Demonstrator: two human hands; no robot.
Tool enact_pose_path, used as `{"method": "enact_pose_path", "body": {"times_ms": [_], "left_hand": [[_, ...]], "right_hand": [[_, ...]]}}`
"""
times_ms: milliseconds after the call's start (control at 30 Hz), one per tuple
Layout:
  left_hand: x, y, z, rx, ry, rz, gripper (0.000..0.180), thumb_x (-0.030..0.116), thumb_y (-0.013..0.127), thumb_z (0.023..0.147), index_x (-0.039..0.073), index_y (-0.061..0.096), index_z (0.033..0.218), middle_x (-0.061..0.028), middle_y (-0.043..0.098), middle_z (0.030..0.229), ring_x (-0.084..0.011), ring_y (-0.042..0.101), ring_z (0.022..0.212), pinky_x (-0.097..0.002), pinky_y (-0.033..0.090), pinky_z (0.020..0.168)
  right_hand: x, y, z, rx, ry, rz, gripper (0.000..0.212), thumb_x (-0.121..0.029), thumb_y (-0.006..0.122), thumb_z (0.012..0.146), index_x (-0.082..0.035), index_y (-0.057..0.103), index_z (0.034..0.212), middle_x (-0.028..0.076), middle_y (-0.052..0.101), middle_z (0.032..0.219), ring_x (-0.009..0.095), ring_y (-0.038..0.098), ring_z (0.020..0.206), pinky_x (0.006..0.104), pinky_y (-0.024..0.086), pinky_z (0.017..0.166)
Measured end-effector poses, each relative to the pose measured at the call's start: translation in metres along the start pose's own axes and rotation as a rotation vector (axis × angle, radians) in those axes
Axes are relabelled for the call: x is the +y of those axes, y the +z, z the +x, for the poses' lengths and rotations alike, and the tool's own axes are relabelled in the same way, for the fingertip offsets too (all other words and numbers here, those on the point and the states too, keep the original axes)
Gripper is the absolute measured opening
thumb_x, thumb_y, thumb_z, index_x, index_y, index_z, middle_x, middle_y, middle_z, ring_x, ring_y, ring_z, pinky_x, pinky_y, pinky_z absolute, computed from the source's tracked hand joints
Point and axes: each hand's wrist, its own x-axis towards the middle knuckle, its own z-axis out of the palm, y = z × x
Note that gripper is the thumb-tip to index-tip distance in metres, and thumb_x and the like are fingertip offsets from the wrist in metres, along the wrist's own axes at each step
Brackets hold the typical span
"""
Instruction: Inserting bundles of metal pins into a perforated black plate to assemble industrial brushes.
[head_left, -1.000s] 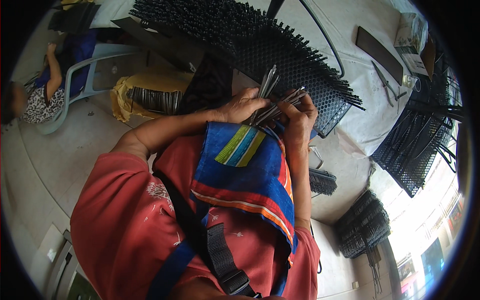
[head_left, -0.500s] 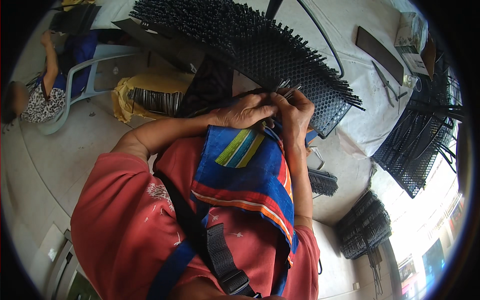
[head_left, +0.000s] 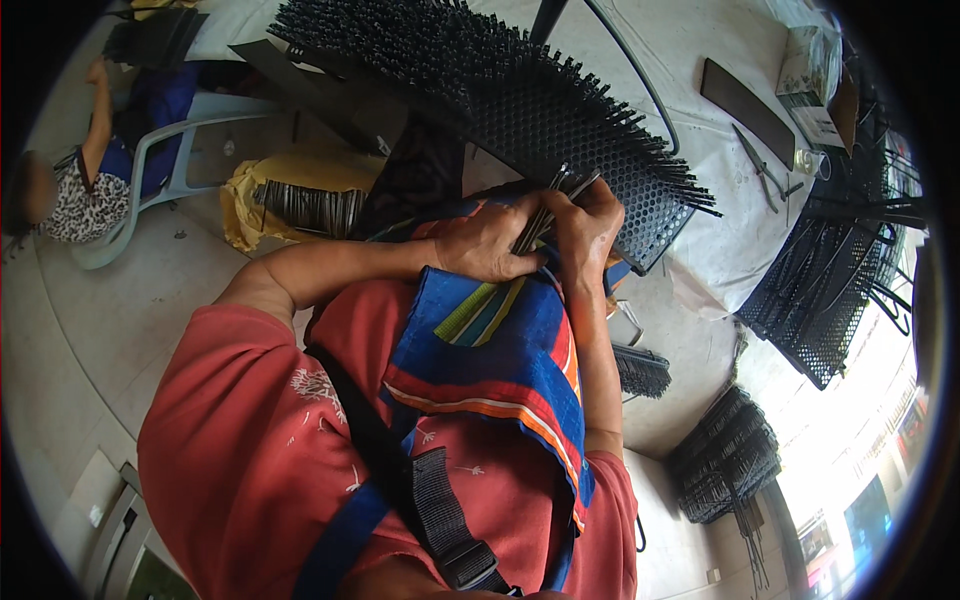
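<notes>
A bundle of thin metal rods (head_left: 536, 228) is between my hands, above my lap. My left hand (head_left: 488, 240) is closed around the bundle, its thumb pointing toward my right hand. My right hand (head_left: 588, 222) pinches at the rods' upper ends, with one rod tip slanting out above its fingers. Just beyond both hands is a black perforated rack (head_left: 640, 180) with many black rods standing in its holes. The blue striped apron (head_left: 480, 350) lies over my front, below the hands. My fingers hide part of the bundle.
Left of me, yellow wrapping paper (head_left: 245, 205) holds a stack of dark rods. A person sits by a grey chair (head_left: 140, 195) at far left. On the white-covered table lie pliers (head_left: 762, 172) and a dark flat strip (head_left: 752, 112). Black mesh racks (head_left: 820, 310) are at right.
My left hand has dropped slightly and turned, so more of the rod bundle shows between my hands. The rod tips now stand higher beside my right fingers.
</notes>
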Motion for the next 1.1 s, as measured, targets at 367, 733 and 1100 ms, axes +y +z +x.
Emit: {"method": "enact_pose_path", "body": {"times_ms": [367, 733, 1100], "left_hand": [[-0.016, -0.001, 0.023, -0.056, -0.375, -1.307, 0.024, 0.018, 0.054, 0.095, -0.001, 0.063, 0.106, -0.0089, 0.068, 0.092, -0.0164, 0.066, 0.081, -0.0294, 0.054, 0.073], [-0.029, 0.006, 0.016, 0.143, -0.388, -0.986, 0.017, 0.016, 0.068, 0.082, 0.004, 0.058, 0.075, 0.0011, 0.047, 0.056, -0.0084, 0.044, 0.044, -0.0275, 0.034, 0.040], [-0.029, -0.033, -0.022, -0.687, -0.215, -1.510, 0.052, 0.056, 0.045, 0.096, 0.006, 0.054, 0.084, 0.0082, 0.020, 0.050, -0.0035, 0.018, 0.039, -0.0186, 0.017, 0.035]], "right_hand": [[0.012, -0.007, 0.000, -0.053, 0.090, 0.512, 0.016, 0.006, 0.064, 0.071, -0.003, 0.060, 0.083, 0.002, 0.061, 0.068, 0.008, 0.051, 0.048, 0.0215, 0.037, 0.042], [0.017, -0.013, -0.027, 0.129, 0.056, 0.474, 0.028, 0.001, 0.059, 0.072, -0.001, 0.057, 0.101, 0.008, 0.058, 0.092, 0.020, 0.058, 0.080, 0.0319, 0.049, 0.074], [-0.039, 0.017, -0.042, 0.094, -0.834, -0.225, 0.019, 0.000, 0.073, 0.075, -0.001, 0.061, 0.091, 0.005, 0.062, 0.078, 0.013, 0.057, 0.063, 0.0248, 0.047, 0.056]]}}
